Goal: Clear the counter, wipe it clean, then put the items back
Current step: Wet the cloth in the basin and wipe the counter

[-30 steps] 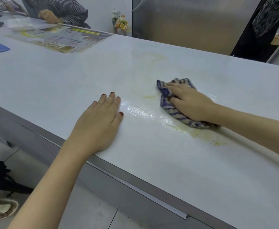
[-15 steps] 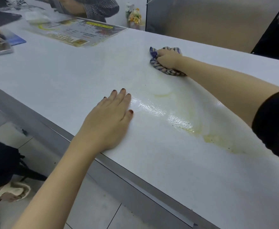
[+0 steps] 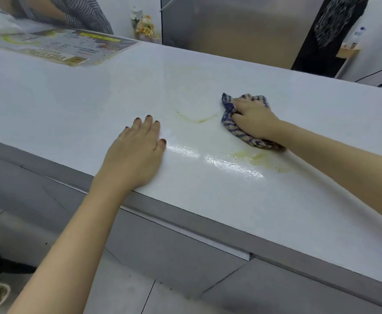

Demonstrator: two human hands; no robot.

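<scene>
Big glossy white counter (image 3: 242, 71) has a wet shiny patch with yellowish smears (image 3: 260, 158) near the front edge. Left hand (image 3: 135, 155) lies flat beside it, fingers straight and together. Right hand (image 3: 252, 118) has its fingers curled over the crumpled blue-and-tan striped cloth (image 3: 229, 123), pressing it onto the counter just behind the smears

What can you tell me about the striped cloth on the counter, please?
The striped cloth is a woven-looking rag with blue and beige stripes, crumpled into a wad. It lies on the white counter, beside yellowish smears. The right hand grips it from above, fingers curled over it, hiding its middle.
</scene>
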